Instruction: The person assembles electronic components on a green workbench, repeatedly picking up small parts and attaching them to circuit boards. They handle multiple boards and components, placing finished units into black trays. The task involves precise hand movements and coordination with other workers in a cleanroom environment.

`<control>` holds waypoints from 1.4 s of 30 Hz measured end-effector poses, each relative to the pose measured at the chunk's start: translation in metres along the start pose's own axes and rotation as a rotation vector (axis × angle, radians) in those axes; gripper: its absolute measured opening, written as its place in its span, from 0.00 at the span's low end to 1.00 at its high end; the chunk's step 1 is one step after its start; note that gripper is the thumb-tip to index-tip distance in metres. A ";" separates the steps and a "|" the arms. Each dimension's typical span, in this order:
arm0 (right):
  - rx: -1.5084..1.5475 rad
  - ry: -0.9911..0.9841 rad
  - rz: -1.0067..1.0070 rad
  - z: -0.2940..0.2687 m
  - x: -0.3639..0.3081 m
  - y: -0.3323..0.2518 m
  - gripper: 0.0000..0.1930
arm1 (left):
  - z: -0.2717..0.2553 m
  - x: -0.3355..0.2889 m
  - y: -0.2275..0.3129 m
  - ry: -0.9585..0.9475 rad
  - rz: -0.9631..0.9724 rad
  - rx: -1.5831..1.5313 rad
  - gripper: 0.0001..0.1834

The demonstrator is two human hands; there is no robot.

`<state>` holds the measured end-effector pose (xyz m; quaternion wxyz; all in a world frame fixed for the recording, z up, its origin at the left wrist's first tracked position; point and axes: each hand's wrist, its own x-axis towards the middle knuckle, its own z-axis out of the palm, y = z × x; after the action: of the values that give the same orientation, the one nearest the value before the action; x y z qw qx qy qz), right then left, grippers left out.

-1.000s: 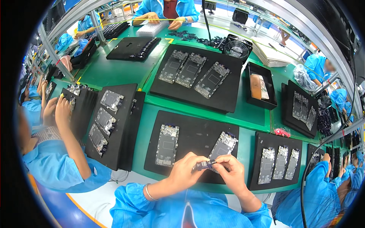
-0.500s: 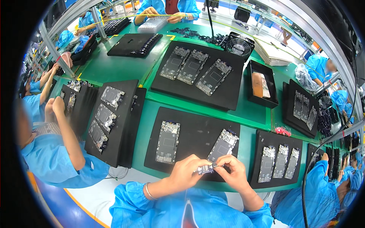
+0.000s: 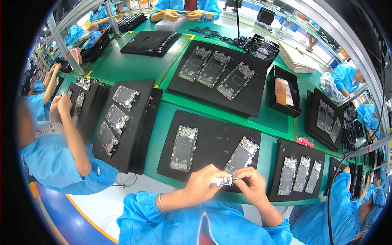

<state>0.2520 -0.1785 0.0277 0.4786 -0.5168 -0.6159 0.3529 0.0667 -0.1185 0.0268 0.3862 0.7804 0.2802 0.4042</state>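
Note:
Close in front of my body, a circuit board (image 3: 224,181) is held above the near edge of a black foam mat (image 3: 210,136). My left hand (image 3: 201,182) pinches it from the left, thumb and fingers closed over that end. At the other end, my right hand (image 3: 253,184) pinches a small dark part where it meets the board; the fingers hide its exact kind. On the mat behind my hands lie a flat circuit board (image 3: 183,148) at the left and a slanted circuit board (image 3: 242,154) at the right, partly covered by my fingers.
Another foam mat (image 3: 249,98) bearing three boards lies beyond, beside an open black box (image 3: 295,109) and a fan (image 3: 261,50). Foam stacks with boards flank me at left (image 3: 141,92) and right (image 3: 302,149). Co-workers in blue sit on both sides and opposite.
The view has shifted slightly, so the far things sit lower and further right. Both hands keep their pinch; the held board has turned a little, showing more of its pale surface.

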 end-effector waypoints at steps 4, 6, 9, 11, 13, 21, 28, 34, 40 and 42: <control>0.074 -0.005 0.032 0.000 -0.002 0.004 0.09 | 0.002 -0.001 -0.002 0.005 0.023 -0.013 0.20; 0.113 -0.013 0.053 0.000 -0.003 0.005 0.09 | 0.002 -0.002 -0.004 -0.002 0.022 -0.010 0.21; 0.147 0.002 0.069 0.000 -0.005 0.008 0.09 | 0.001 -0.002 -0.003 -0.015 0.024 -0.023 0.22; 0.105 0.005 0.019 0.000 -0.006 0.007 0.09 | 0.004 -0.006 -0.006 -0.024 0.041 -0.019 0.23; 0.031 0.003 -0.036 -0.001 -0.005 0.004 0.09 | 0.005 -0.008 -0.006 -0.023 0.072 0.001 0.23; -0.191 -0.020 -0.189 -0.008 -0.011 -0.015 0.11 | 0.004 -0.014 0.002 0.017 0.303 0.105 0.22; -0.239 -0.212 -0.312 -0.024 -0.004 -0.023 0.16 | 0.004 -0.015 -0.010 0.010 0.621 0.224 0.16; -0.264 -0.401 -0.372 -0.031 0.000 -0.021 0.16 | 0.006 -0.017 -0.019 -0.040 0.675 0.220 0.17; -0.300 -0.505 -0.304 -0.032 -0.001 -0.025 0.14 | 0.004 -0.016 -0.024 -0.070 0.741 0.258 0.18; -0.338 -0.479 -0.370 -0.030 -0.003 -0.020 0.14 | 0.004 -0.014 -0.021 -0.051 0.756 0.280 0.17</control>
<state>0.2749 -0.1878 0.0545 0.2840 -0.3709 -0.8438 0.2641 0.0607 -0.1189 0.0020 0.1071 0.8832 0.0160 0.4564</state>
